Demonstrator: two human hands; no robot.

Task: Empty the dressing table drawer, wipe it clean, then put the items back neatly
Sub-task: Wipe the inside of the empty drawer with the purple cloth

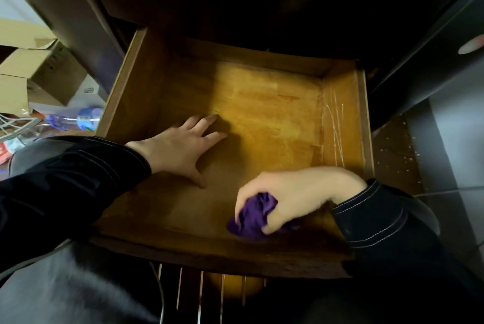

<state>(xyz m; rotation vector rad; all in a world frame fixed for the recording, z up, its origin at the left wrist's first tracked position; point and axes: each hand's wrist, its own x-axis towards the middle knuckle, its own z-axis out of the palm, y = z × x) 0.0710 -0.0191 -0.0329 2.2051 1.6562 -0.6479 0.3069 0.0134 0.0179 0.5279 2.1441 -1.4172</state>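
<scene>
I saw the pulled-out brown wooden drawer [343, 119]: my left hand [175, 148] lay flat, fingers spread, on its floor, while my right hand [293, 192] clutched a crumpled purple cloth [251, 219] near the front wall.

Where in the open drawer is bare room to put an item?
In the brown wooden drawer, bare floor lies beyond the left hand, up to the back and right walls, and in the front left corner. Crowded: front right, where the right hand grips a crumpled purple cloth.
</scene>
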